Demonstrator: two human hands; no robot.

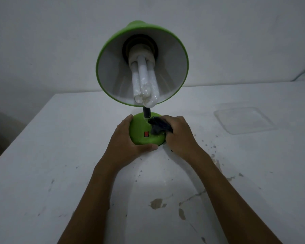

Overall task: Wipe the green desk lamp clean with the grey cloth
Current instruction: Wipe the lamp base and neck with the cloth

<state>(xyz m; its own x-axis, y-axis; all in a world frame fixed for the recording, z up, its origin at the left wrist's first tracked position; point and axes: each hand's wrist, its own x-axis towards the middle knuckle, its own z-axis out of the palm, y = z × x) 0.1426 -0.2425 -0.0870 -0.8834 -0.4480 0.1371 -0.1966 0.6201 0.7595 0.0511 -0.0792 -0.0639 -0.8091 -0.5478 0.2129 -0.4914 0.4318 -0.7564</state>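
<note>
At the middle of the white, stain-speckled bench, we have the green desk lamp standing upright with its shade tipped toward us. At nine o'clock of its round green base, our left hand grips the rim, fingers curled round the far edge and thumb lying along the near edge. At three o'clock, our right hand clutches the crumpled dark grey cloth and presses it on the top of the base, just beside the black stem and close to the small red switch.

We judge the risks to be these. A hard stroke toward twelve o'clock could knock the stem and swing the heavy shade, and if our left hand slackens the lamp might tip. The bare white tube bulb hangs out past the shade rim right above our knuckles, so lifting the cloth carelessly could strike it. Dragging the cloth over the switch could flick it.

The lamp is glossy green plastic outside, pale grey inside the shade, the bulb looking dusty. Away at two o'clock lies a clear square plastic lid.
</note>
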